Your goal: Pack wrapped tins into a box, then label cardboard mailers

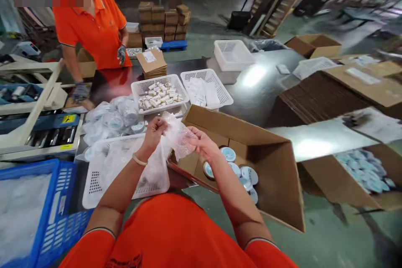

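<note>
Fingers of my left hand (156, 127) and right hand (201, 142) are pinching a clear plastic bag (176, 136), holding it up over the near edge of the open cardboard box (276, 176). It is looking slippery, so I am judging it could slide free and drop onto the round tins (248, 173) inside.

You have a crumpled clear plastic bag (179, 136) pinched between both hands, its 3 o'clock edge over the open carton.

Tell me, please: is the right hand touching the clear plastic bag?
Touching. In the head view, the right hand pinches the clear plastic bag at its edge; the left hand grips it too.
</note>
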Tool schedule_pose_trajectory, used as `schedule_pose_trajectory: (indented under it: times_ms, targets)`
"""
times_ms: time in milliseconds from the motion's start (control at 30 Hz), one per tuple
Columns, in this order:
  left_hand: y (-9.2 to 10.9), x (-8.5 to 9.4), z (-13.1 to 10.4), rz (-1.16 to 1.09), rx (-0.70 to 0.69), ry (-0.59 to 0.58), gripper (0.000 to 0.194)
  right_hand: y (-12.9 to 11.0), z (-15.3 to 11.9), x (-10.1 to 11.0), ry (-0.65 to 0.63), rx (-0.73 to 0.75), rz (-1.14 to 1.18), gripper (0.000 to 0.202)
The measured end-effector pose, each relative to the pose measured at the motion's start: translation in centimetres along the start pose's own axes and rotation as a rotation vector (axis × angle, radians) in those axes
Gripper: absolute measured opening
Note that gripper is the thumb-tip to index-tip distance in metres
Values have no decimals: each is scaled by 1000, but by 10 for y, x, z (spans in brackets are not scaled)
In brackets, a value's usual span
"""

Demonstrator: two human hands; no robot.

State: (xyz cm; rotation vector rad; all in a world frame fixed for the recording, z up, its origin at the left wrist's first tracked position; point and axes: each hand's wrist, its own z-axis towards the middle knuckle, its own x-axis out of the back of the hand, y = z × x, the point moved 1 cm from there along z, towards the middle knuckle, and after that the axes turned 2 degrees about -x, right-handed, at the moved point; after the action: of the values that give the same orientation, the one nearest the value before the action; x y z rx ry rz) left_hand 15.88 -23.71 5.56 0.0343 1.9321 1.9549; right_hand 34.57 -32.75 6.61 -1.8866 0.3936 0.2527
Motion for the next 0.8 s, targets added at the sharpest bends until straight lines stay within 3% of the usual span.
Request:
schedule_pose_trajectory:
  times_ms: [67,200,367,500,667,733,800]
  targets:
    - [-5,-12,4,-91,55,-60,38,-3,-7,14,38,17,-39,52]
    - [-12,-28,8,-220,220,-192,58,-6,-14,43,280,231,-83,53]
    - [-11,-46,7,-237,393,-366,60,-8,-21,71,369,348,-196,55]
    - [-13,-63,5,-199,449,-353,42,-5,-28,85,485,407,-377,52]
    - [-26,-80,1,-46,439,-364,47,1,-27,102,567,443,-408,52]
    - [-29,-80,4,36,391,-308,43,2,-22,120,544,394,-436,50]
    - [-27,-76,12,176,243,-182,36,4,-18,144,509,276,-499,43]
